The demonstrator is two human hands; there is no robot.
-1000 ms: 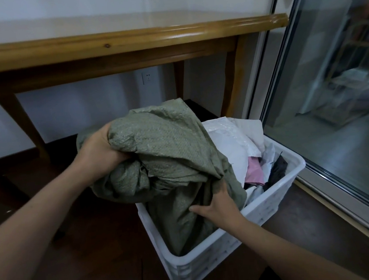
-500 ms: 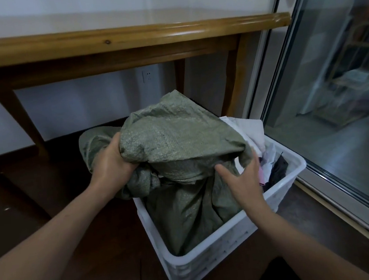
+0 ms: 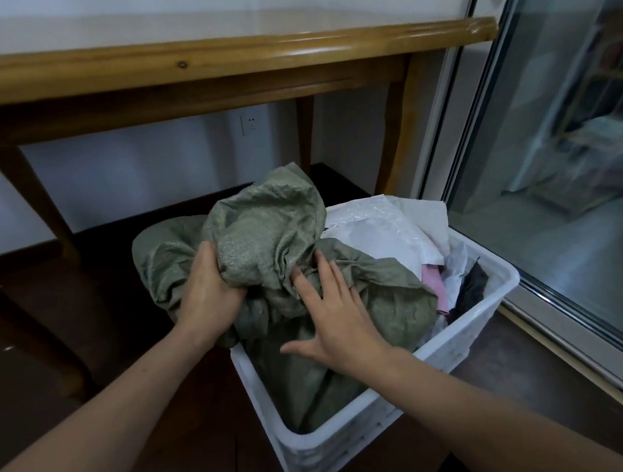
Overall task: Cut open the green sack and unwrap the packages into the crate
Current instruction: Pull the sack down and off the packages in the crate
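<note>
Both hands meet the green sack (image 3: pixel 271 232): left hand (image 3: pixel 208 292) grips, right hand (image 3: pixel 333 310) presses.

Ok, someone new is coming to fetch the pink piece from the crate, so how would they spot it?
On the floor before the wooden table, beside the glass door, stands a white crate. A green sack fills most of it; toward the door, the pink piece pokes out below white wrappers, next to a black item. It is the only pink thing there.
</note>
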